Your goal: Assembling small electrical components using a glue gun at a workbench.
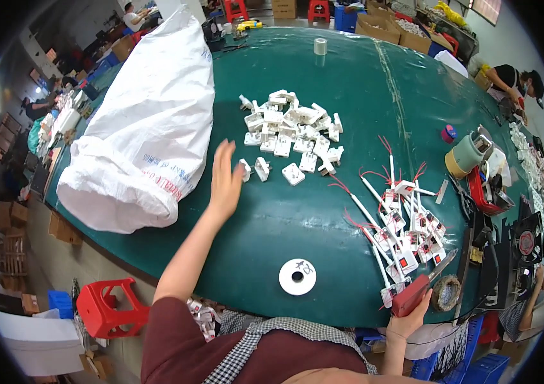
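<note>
My left hand (pixel 226 182) is stretched out over the green table with its fingers apart and nothing held. Its fingertips are beside a small white plastic plug piece (pixel 245 169), and a second one (pixel 262 169) lies just to the right. Beyond them is a loose heap of similar white plug pieces (pixel 285 121). At the lower right, my right hand (pixel 409 318) is wrapped round the red handle of a soldering iron (pixel 411 296), its metal tip pointing up and right. Against it lies a pile of white switch units with red wires (pixel 406 233).
A large white woven sack (pixel 150 96) lies on the left. A white spool (pixel 297 277) sits near the front edge, and a round brown-rimmed dish (pixel 446 293) by my right hand. A green cup (pixel 467 157) and red container (pixel 482 192) stand right. Other people work around the room.
</note>
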The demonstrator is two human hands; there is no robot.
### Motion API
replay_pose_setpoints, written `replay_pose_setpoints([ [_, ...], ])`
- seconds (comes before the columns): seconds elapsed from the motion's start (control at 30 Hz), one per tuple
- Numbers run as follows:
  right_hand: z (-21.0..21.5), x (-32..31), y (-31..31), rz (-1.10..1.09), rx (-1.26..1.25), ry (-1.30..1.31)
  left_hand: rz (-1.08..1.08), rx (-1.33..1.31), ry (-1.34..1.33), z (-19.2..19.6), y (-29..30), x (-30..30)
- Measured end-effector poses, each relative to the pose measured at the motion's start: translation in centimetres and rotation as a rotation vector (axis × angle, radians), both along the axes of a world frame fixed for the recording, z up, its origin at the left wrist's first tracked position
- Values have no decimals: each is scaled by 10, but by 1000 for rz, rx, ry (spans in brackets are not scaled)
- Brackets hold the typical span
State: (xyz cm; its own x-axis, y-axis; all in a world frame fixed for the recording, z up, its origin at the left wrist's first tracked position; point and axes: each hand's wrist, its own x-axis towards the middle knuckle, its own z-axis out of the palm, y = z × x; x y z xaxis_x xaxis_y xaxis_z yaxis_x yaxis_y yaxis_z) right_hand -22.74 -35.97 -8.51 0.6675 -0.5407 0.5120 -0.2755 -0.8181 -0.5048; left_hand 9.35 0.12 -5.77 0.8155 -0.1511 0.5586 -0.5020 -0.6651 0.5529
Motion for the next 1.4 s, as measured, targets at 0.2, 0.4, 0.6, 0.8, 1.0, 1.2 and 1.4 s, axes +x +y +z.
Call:
replay_pose_setpoints([
  [0.2,-13,0,-1,73,-24,-74,169,-331,-8,-60,44,237],
  [0.4,-26,-21,-11,58,-74,-8,-368,-330,579,-18,-55,276],
  [0.6,-6,-9,-2,147,-207,37,-645,-101,681,-17,-87,255],
  [0.8,-6,-1,-4,132,-218,30,-818,-21,660,-5,-90,164],
  [1.0,-3,4,-4,102,-204,34,-719,103,534,26,-98,182],
  [1.2,0,-1,-2,124,-199,25,-442,537,342,26,-194,183],
  [1.4,-1,-6,1,120,-176,80,-528,852,317,21,-215,119],
])
